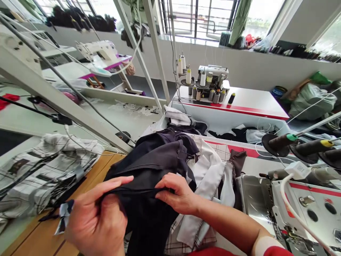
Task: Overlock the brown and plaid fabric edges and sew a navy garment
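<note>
My left hand [96,217] grips the edge of a black fabric garment [144,209] at the lower left, with a small printed fabric scrap [64,215] at its wrist side. My right hand [176,193] pinches the same black cloth a little further right, so a taut fold runs between the two hands. Under and behind the black cloth lies a white garment with a stitched edge [210,174], over plaid fabric [190,241]. Dark grey cloth [160,153] is bunched beyond my hands.
A pile of plaid fabric [45,170] lies on the wooden table [90,181] to my left. A sewing machine [303,209] stands at the lower right, with thread spools [293,142] behind it. An overlock machine [213,74] and another sewing machine [98,53] stand further back, among white metal frame bars.
</note>
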A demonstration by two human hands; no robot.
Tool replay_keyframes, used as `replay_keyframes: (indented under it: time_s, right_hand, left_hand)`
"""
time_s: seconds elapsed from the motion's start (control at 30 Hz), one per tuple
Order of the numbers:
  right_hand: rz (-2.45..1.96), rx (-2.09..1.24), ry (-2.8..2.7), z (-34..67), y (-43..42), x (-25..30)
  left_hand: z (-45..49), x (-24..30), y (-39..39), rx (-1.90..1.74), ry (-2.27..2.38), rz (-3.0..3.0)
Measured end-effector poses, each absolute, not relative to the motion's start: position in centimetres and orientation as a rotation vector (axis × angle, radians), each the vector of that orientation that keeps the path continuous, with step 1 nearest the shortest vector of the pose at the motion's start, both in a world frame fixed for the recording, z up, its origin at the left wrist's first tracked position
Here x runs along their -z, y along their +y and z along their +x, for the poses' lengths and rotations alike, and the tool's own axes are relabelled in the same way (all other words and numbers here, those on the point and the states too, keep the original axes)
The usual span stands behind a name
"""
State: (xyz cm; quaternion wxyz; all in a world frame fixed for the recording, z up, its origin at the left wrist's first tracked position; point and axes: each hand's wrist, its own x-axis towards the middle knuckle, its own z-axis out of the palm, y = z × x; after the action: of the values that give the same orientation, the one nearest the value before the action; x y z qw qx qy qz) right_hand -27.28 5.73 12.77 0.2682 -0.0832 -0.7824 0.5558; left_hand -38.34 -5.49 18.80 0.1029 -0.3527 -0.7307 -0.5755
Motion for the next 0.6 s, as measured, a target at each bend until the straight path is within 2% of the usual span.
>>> replay_keyframes:
  time_s: [0.07, 0.23, 0.33, 0.47, 0.53, 0.6]
  right_hand:
    - [-0.284, -1.446, -2.164, -27.5, 5.3, -12.5]
    - [-0.576, -1.282, -2.676, -26.6, 5.4, -9.1]
    - [-0.551, -1.348, -2.942, -26.1, 7.9, -9.1]
    - [-0.609, -1.769, -2.572, -27.2, 13.6, -9.9]
    - [-0.826, -1.68, -2.368, -28.6, 17.3, -9.2]
    - [-1.072, -1.431, -2.308, -30.0, 21.8, -7.8]
  left_hand:
    - [-38.4, -18.6, -5.3, 1.748, -2.122, -1.056]
    - [-39.3, -12.9, -5.3, 1.465, -2.508, -1.28]
    - [-39.9, -10.6, -3.8, 1.466, -2.512, -1.279]
    - [-40.4, -10.8, 1.1, 1.337, -2.394, -1.325]
    - [-40.5, -10.9, 4.8, 1.216, -2.412, -1.481]
    - [-40.4, -10.0, 9.0, 1.016, -2.496, -1.724]
